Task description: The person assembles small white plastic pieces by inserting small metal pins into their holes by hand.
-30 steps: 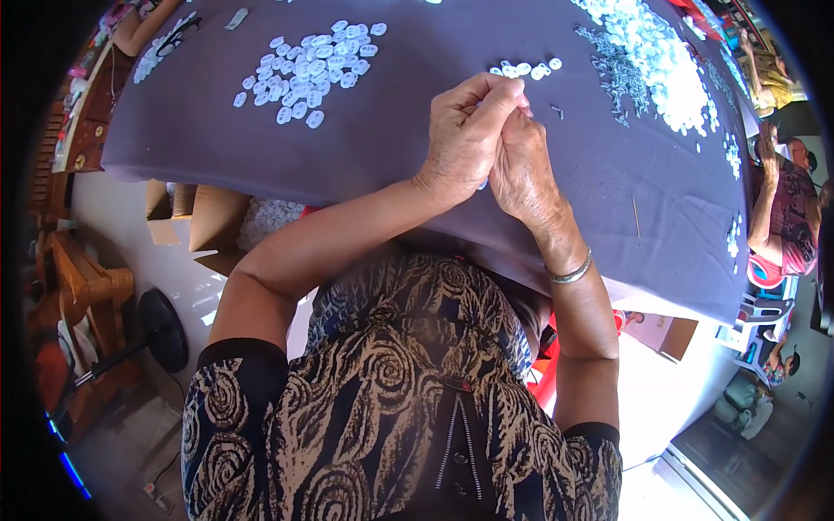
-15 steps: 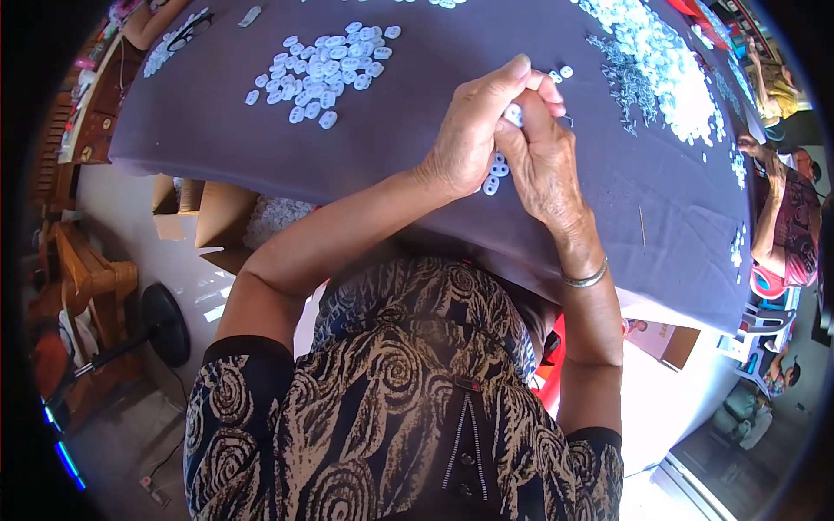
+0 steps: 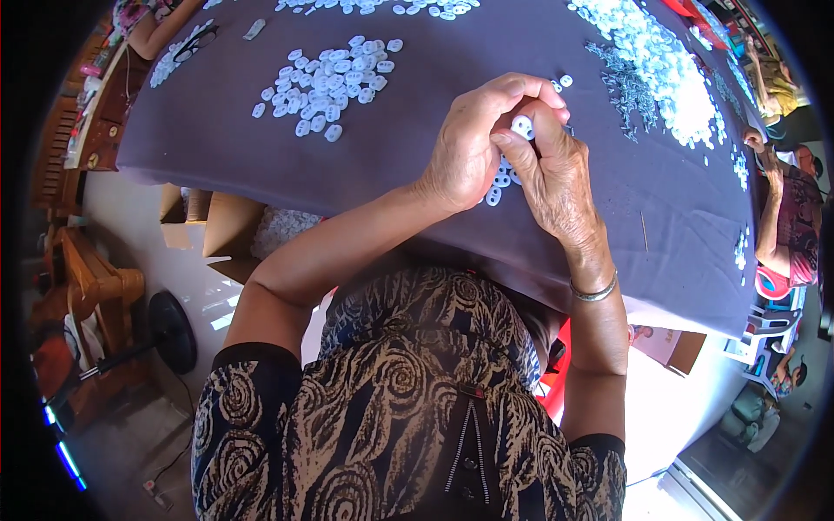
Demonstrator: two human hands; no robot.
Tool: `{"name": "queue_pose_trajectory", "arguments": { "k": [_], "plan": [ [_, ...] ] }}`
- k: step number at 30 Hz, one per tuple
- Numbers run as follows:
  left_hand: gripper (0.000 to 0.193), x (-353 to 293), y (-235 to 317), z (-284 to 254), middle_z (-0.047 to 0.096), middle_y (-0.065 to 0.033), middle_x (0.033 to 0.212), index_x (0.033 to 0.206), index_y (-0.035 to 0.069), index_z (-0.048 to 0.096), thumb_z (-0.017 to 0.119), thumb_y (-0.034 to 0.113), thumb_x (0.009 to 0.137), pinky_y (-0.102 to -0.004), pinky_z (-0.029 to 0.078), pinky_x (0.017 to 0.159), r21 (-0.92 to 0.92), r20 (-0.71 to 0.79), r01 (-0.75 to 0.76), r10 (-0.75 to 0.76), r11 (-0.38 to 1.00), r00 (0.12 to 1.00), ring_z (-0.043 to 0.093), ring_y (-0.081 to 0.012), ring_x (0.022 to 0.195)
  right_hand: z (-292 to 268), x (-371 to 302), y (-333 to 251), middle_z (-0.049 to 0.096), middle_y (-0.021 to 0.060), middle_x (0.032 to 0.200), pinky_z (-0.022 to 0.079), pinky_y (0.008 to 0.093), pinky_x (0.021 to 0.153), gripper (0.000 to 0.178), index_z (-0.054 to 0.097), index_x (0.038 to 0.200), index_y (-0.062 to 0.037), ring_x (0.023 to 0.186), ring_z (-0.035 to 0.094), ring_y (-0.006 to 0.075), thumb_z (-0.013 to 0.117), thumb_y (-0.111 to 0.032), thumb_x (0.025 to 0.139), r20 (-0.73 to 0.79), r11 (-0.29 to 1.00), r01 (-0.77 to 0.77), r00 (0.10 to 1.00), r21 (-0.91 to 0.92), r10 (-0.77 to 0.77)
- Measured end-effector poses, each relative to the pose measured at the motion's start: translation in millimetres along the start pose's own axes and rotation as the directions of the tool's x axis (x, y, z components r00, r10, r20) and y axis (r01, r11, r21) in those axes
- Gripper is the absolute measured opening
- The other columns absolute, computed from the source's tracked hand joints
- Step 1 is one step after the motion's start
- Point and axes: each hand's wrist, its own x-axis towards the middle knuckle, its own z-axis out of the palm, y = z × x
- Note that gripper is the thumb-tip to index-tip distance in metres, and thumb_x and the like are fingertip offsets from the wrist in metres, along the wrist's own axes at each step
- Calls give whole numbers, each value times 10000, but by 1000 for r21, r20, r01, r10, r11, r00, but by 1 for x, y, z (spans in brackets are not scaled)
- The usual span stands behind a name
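Between the thumb and forefinger of my right hand (image 3: 560, 178) is a small rounded white piece (image 3: 522, 128) with dark holes. My left hand (image 3: 469, 143) meets it over the near part of the table, its fingers curled round toward the right fingertips. Whatever the left fingers grip, if anything, is hidden. Several white two-holed pieces (image 3: 494, 196) lie on the cloth beneath my hands, partly covered by them. Just past my fingertips lie two more loose white pieces (image 3: 565, 80).
A pile of white two-holed pieces (image 3: 334, 82) lies on the dark tablecloth (image 3: 365, 156) to the left. At the right is a large white heap (image 3: 665, 74) beside small dark metal parts (image 3: 632, 95). A thin stick (image 3: 645, 232) lies nearer. Co-workers' arms (image 3: 770, 195) show at the edges.
Both hands sit slightly lower in the picture, as the whole view has shifted a little. The right wrist has turned slightly, and the white piece in its fingertips now shows more fully.
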Motion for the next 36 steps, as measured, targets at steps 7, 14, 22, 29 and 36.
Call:
{"name": "queue_pose_trajectory", "arguments": {
  "k": [7,14,22,29,36],
  "plan": [
    [424,-1,-1,1,573,-146,1070,1089,-59,549,319,257,925,-351,414,942,29,-25,13,-13,1000,1000,551,-232,1033,-4,2,-1,571,169,689,475,415,527,230,457,990,-56,645,612,377,604,-194,880,26,1000,6,1000,-1,-6],
    [383,-3,8,6,580,-140,1077,1101,-65,552,380,223,916,-335,406,932,114,-99,16,-5,993,995,552,-213,1031,-10,2,-7,610,102,744,473,301,608,183,537,976,-45,633,595,196,609,-193,897,-6,997,-70,998,34,70],
    [270,-5,5,8,595,-92,1043,1077,-45,576,443,122,912,-288,406,887,201,-193,3,37,980,980,541,-139,971,-22,5,-3,563,84,666,446,281,559,191,538,971,-48,557,509,165,619,-202,892,-61,996,-75,996,-51,72],
    [166,-6,0,6,597,-31,985,1047,4,591,521,72,913,-248,416,826,379,-130,-41,97,925,987,524,-85,911,-28,5,1,486,104,604,410,289,520,170,529,974,-41,526,425,167,606,-172,895,-29,995,-49,998,-91,47],
    [154,-5,0,4,585,-14,942,1045,7,590,532,89,927,-236,427,768,409,-144,-1,65,913,987,522,-75,853,-31,7,0,583,169,659,472,407,553,125,510,952,-31,610,600,352,527,-91,843,31,996,-74,997,-53,75]
  ]
}}
